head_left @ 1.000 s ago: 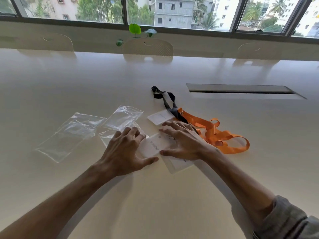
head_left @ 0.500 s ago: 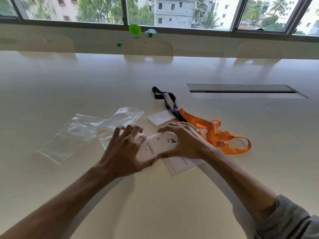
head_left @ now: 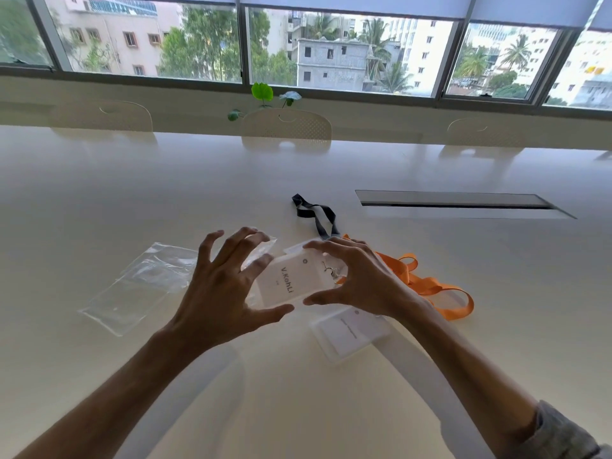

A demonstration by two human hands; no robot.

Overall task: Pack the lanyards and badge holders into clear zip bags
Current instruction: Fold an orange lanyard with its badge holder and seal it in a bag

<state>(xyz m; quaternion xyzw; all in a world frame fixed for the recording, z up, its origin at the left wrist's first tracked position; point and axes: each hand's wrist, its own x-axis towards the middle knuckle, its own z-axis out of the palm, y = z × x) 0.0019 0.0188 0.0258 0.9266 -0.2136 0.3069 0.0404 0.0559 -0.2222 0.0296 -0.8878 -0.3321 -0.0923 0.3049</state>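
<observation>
A clear badge holder [head_left: 291, 283] with a white card reading "V.Kohli" hangs just above the white table [head_left: 298, 409], held between both hands. My left hand [head_left: 222, 289] pinches its left end with thumb and forefinger, the other fingers spread. My right hand [head_left: 359, 281] grips its right end, near the clip. A second badge holder [head_left: 351, 333] lies flat below my right wrist. An orange lanyard [head_left: 430, 288] and a black lanyard [head_left: 316, 213] lie tangled to the right. Clear zip bags lie at the left [head_left: 139, 286] and behind my left fingers [head_left: 265, 243].
A recessed cable slot [head_left: 457, 203] runs across the table at the right. A small white card [head_left: 294, 249] peeks out behind the held holder. Pale chairs [head_left: 286, 127] stand along the far side, with a green plant [head_left: 263, 92] on the window sill.
Both hands went from pressing flat on the table to lifting the "V.Kohli" badge holder off it. The second holder beneath is now uncovered.
</observation>
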